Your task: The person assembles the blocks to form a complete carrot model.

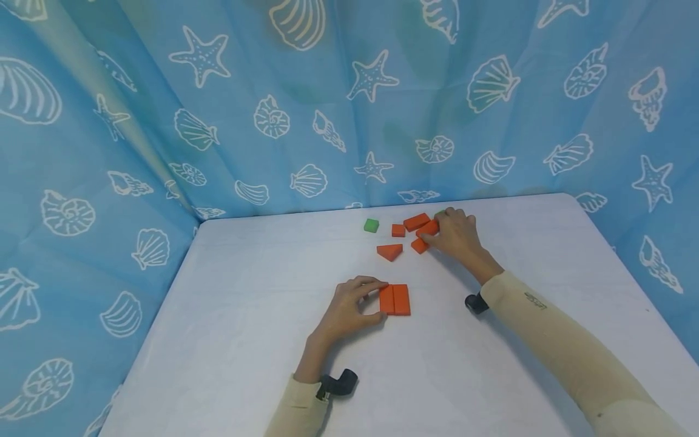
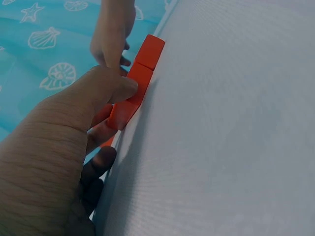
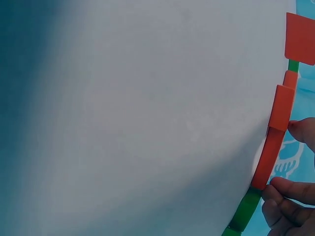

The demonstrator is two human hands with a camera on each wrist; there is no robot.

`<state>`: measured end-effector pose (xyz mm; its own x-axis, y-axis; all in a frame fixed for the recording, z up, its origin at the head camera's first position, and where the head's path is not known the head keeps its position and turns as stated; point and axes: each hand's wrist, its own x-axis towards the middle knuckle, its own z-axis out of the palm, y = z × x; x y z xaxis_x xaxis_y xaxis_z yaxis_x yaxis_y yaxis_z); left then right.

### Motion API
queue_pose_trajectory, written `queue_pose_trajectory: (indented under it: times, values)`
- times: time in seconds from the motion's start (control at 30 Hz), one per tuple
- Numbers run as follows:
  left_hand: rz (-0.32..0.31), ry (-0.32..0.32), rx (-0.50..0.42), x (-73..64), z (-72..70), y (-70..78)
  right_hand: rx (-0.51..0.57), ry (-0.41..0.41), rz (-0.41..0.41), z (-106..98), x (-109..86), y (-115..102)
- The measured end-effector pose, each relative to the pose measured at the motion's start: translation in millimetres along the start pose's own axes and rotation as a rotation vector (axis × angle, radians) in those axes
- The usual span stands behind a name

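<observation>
Thumb and fingers of my left hand [image 1: 349,306] pinch the left one of two red-orange rectangular blocks [image 1: 386,301], at its near and far ends. The second block [image 1: 401,300] lies flush along its right side. Farther back, my right hand [image 1: 457,235] pinches another red-orange rectangular block [image 1: 428,229] lengthwise; in the right wrist view the thumb and fingertips are at opposite ends of that block [image 3: 269,157]. Close around it are a long red-orange block [image 1: 417,222] and a small red-orange block [image 1: 419,246]. A green block [image 1: 440,213] is partly hidden behind the right fingers.
A red-orange triangular block [image 1: 390,252], a small red-orange block [image 1: 398,230] and a green cube [image 1: 371,226] lie left of the right hand. The white table [image 1: 262,291] ends at a blue curtain [image 1: 349,121] with white shell prints.
</observation>
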<state>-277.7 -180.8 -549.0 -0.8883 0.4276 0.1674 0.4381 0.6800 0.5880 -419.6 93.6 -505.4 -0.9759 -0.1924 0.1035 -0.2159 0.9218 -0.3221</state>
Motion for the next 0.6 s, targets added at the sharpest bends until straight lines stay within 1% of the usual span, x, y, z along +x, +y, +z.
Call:
queue_pose_trajectory:
  times: [0.23,0.43,0.6]
  values:
    - [-0.011,-0.004,-0.005,1.0,-1.2,-0.2,-0.006,-0.011,0.032,-0.6,4.0,-2.7]
    - [-0.003,-0.002,0.002,0.5,0.8,-2.1,0.007,-0.022,0.041,0.4,5.3,1.0]
    - [-0.012,-0.007,-0.006,0.4,0.5,-1.8,0.003,-0.018,0.044,-0.9,5.6,2.9]
